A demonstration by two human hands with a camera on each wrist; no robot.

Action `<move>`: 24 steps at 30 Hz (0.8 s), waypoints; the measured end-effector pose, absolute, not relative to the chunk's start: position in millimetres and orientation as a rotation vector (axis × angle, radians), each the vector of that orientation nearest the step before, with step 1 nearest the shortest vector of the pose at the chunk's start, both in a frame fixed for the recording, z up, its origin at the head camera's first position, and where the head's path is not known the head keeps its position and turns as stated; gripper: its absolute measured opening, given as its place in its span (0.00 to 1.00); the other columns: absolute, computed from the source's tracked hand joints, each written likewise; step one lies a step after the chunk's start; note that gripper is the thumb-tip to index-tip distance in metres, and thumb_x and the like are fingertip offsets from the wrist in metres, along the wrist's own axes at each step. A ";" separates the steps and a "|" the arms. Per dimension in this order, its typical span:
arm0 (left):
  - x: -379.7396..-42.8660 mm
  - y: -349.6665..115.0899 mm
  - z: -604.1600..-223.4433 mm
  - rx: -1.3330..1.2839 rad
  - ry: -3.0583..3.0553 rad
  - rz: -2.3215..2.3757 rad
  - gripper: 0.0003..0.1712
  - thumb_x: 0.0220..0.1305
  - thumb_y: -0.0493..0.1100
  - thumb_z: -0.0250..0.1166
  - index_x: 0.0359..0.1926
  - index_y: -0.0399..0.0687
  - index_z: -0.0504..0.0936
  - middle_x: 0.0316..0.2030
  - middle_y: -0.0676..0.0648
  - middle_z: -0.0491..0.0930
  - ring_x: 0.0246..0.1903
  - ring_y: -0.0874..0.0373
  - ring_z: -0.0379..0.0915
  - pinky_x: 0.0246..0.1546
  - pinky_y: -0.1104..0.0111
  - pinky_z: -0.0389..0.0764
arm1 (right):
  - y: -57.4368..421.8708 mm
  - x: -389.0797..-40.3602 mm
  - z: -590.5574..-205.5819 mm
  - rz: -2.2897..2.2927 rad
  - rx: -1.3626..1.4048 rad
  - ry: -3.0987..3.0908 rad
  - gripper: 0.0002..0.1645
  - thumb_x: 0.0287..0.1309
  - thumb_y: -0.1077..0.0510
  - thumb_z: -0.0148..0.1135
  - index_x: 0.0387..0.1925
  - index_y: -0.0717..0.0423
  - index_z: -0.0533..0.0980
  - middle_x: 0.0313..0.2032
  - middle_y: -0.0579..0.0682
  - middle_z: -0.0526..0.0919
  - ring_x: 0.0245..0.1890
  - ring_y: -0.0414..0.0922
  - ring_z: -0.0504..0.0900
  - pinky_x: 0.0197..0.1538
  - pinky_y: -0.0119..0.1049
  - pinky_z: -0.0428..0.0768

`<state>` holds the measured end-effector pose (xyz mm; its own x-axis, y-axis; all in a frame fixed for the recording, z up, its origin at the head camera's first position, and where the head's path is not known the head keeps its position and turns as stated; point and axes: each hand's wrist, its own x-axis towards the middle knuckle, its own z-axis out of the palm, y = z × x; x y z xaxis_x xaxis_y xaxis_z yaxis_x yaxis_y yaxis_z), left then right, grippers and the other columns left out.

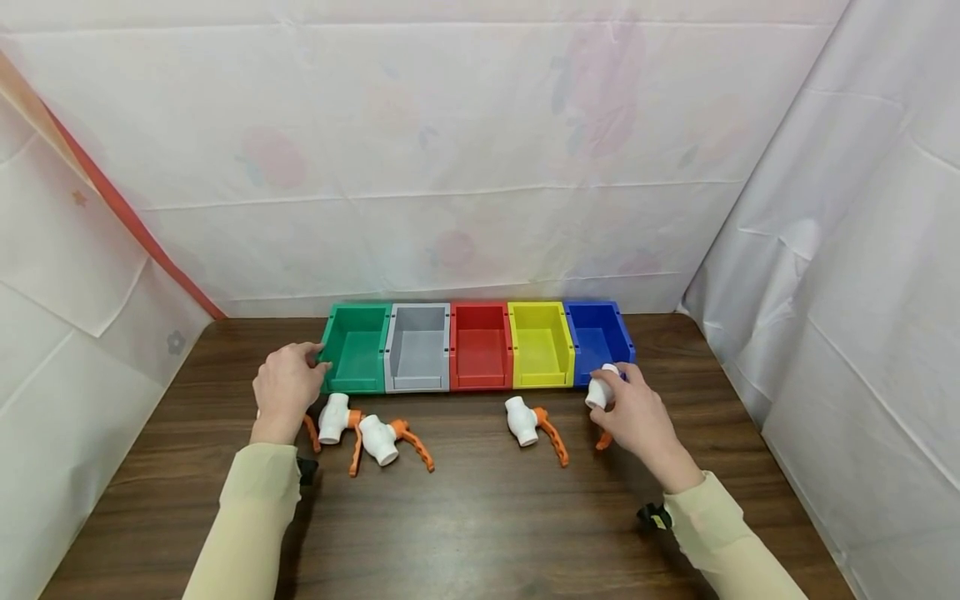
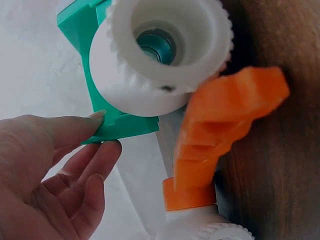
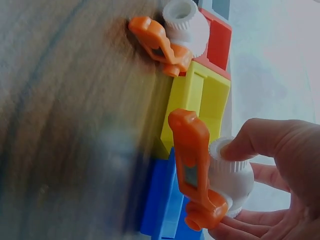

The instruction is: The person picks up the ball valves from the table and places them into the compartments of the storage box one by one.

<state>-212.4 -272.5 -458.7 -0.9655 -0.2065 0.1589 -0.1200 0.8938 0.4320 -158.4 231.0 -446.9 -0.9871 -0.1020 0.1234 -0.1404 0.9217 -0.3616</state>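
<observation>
My right hand [image 1: 633, 412] pinches a white valve [image 1: 596, 393] just in front of the blue bin [image 1: 592, 313], toward the far right corner of the tabletop [image 1: 465, 533]; I should grip its ends evenly, leaving the lever [image 3: 192, 150] free. My left hand [image 1: 288, 383] pinches the green bin [image 1: 356, 387], which should steady it. The right wrist view shows the whole lever, mostly hidden in the head view.
</observation>
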 end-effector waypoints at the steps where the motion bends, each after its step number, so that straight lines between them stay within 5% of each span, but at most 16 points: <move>1: -212.2 -272.3 -458.3 0.252 -2.862 -0.636 0.22 0.66 0.44 0.68 0.58 0.40 0.82 0.39 0.37 0.82 0.25 0.45 0.73 0.21 0.58 0.72 | 231.4 -159.7 -445.8 0.564 0.196 -2.977 0.31 0.49 0.58 0.73 0.58 0.55 0.78 0.61 0.68 0.67 0.40 0.61 0.81 0.42 0.58 0.82; 24: -211.8 -271.3 -457.5 0.271 -2.866 -0.651 0.22 0.67 0.45 0.67 0.60 0.43 0.81 0.38 0.39 0.83 0.25 0.46 0.75 0.21 0.57 0.73 | 252.4 -212.4 -421.4 0.449 0.308 -2.912 0.31 0.53 0.59 0.69 0.61 0.54 0.76 0.65 0.68 0.63 0.36 0.59 0.79 0.37 0.54 0.80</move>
<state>-211.8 -271.3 -457.5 -0.9652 -0.2187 0.1434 -0.1352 0.8867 0.4421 -212.4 252.4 -421.4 -0.9625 -0.1760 0.2064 -0.2300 0.9330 -0.2769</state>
